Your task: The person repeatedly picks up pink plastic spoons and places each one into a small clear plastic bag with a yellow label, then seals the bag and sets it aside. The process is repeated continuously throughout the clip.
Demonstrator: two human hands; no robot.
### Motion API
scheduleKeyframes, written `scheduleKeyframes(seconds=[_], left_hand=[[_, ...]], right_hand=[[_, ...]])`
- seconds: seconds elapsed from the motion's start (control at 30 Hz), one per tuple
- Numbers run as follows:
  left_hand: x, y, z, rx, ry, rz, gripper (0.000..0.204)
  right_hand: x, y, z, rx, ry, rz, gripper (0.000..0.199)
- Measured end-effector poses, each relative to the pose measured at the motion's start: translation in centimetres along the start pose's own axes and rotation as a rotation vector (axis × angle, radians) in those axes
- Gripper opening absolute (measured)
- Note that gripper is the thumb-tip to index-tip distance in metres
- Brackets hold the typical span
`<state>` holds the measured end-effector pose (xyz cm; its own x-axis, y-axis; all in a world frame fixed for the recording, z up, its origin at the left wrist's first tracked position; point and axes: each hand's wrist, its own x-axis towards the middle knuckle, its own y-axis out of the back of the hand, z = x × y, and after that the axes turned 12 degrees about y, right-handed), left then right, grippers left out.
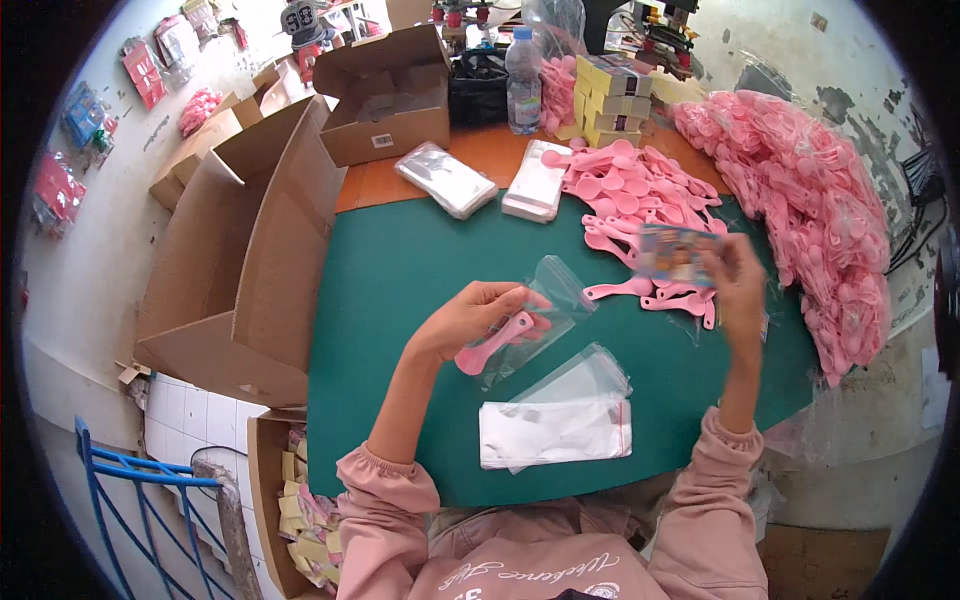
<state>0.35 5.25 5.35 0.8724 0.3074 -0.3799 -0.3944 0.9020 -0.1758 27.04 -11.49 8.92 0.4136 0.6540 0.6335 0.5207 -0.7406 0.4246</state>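
Observation:
A clear plastic bag (565, 287) and a pink spoon (488, 350) are together in my left hand (470, 315), its fingers closed. Whether the spoon lies inside the bag or against it, I cannot tell. My right hand (738, 280) grips a small printed card (672, 254), smeared by motion, over the near part of a heap of pink spoons (640, 190). Close to the table's front edge lies a stack of clear plastic bags (555, 435), its upper ones fanned out.
A green mat (400, 270) covers the table. Two bundles of clear bags (447, 180) (533, 182) lie toward the back, near stacked yellow-edged cards (612, 98) and a water bottle (523, 82). Large bagged spoons (800, 190) line the right; an open carton (270, 250) stands left.

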Motion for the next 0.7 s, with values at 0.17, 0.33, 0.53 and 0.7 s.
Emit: scheduleKeyframes(seconds=[0.17, 0.33, 0.53, 0.7], left_hand=[[0.8, 0.1, -0.5, 0.01, -0.013, 0.0, 0.035], [0.9, 0.5, -0.8, -0.004, 0.007, 0.055, 0.035], [1.1, 0.5, -1.0, 0.01, -0.022, 0.01, 0.036], [1.6, 0.8, -1.9, 0.204, -0.062, 0.017, 0.034]], right_hand=[[-1.1, -6.9, -3.0, 0.537, -0.157, -0.164, 0.013], [-1.2, -7.5, -3.5, 0.596, -0.146, -0.232, 0.012], [-1.3, -6.9, -3.8, 0.497, -0.071, -0.2, 0.011], [-1.2, -6.9, -4.7, 0.364, -0.101, -0.487, 0.013]])
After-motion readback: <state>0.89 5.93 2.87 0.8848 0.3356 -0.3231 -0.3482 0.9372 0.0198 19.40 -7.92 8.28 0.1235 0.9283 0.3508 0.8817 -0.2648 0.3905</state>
